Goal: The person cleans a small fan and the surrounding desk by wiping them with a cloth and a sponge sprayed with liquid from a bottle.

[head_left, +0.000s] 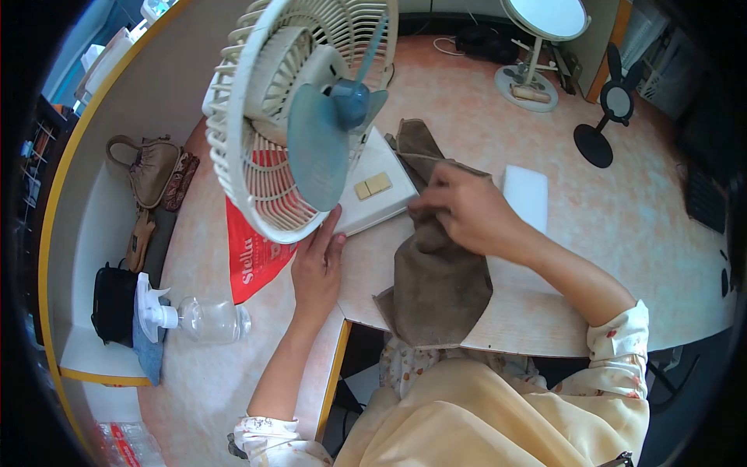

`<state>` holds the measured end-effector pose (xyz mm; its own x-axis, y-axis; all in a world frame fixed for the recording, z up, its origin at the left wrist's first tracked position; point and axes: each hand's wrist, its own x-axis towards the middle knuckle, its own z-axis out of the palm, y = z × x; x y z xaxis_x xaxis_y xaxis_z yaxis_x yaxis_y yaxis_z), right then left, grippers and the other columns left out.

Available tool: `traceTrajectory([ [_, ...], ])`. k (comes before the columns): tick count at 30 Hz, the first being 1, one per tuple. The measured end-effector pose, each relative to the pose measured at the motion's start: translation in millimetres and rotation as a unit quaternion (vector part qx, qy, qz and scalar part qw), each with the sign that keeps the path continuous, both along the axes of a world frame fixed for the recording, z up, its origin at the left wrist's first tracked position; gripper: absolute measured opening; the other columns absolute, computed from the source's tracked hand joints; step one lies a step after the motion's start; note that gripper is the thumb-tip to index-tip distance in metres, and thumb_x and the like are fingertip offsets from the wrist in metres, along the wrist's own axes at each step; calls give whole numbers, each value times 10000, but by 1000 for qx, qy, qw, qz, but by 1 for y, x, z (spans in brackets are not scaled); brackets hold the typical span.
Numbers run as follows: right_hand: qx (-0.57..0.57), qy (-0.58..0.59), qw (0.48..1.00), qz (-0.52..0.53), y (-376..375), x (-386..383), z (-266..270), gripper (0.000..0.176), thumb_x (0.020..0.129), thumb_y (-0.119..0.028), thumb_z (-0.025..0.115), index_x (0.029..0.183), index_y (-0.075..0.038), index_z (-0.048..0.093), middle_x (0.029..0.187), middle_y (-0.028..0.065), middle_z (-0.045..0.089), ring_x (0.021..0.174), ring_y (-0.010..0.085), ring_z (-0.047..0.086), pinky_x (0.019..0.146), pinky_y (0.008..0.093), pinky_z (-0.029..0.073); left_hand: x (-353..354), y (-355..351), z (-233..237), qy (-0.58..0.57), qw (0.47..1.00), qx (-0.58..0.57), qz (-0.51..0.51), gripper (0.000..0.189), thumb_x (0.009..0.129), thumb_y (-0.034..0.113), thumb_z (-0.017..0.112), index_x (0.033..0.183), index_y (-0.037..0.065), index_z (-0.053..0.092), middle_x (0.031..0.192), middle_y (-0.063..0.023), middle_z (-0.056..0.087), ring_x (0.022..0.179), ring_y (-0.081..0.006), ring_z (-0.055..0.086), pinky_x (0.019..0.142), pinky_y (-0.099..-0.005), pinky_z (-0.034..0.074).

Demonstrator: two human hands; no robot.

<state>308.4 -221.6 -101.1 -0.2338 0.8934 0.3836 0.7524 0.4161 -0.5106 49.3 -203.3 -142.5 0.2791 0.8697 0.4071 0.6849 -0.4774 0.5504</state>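
Note:
A white desk fan stands on the desk with its front cover off. Its blue blades (317,148) and open rear grille (241,156) are exposed. My left hand (317,268) has its fingers stretched out against the near corner of the fan's white base (366,214), just below the grille rim; some fingertips are partly hidden. Tan buttons (373,186) sit on top of the base. To the right of it, my right hand (471,212) pinches a crumpled brown cloth (442,284), which lies on the desk and reaches the front edge.
A red plastic bag (253,261) lies under the fan's left side. A clear pump bottle (210,319) lies on its side at left, near a handbag (152,171). Right of the cloth is a white block (526,196). Two mirrors, white (548,17) and black (594,145), stand behind.

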Motion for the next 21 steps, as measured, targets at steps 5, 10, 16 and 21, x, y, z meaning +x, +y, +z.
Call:
traceTrajectory([
  [5, 35, 5, 998, -54, 50, -10, -10, 264, 764, -36, 550, 967, -105, 703, 982, 159, 582, 929, 342, 609, 771, 439, 504, 4, -4, 3, -16, 1000, -19, 3, 384, 942, 136, 563, 1326, 147, 548, 1275, -177, 567, 1159, -320, 558, 930, -384, 453],
  [10, 73, -76, 994, -13, 7, -16, -15, 265, 745, -35, 576, 997, -56, 653, 951, 158, 562, 907, 339, 609, 703, 423, 517, 5, -1, 1, 19, 999, 30, -1, 391, 942, 118, 557, 1332, 140, 542, 1253, -184, 579, 1124, -329, 578, 906, -386, 463],
  [16, 129, -10, 991, 40, 20, -39, 6, 269, 737, -54, 592, 999, -38, 652, 862, 114, 541, 810, 274, 615, 614, 388, 510, 5, -4, 4, 14, 1000, 2, 17, 398, 937, 105, 545, 1334, 91, 518, 1233, -203, 581, 1051, -348, 604, 871, -406, 475],
  [21, 156, -215, 964, -3, 37, -82, -9, 194, 699, -82, 608, 872, 6, 616, 854, 129, 552, 784, 238, 629, 567, 357, 505, 5, -2, 2, 5, 1000, -3, 23, 401, 938, 93, 534, 1336, 56, 497, 1236, -231, 563, 1008, -372, 612, 852, -417, 480],
])
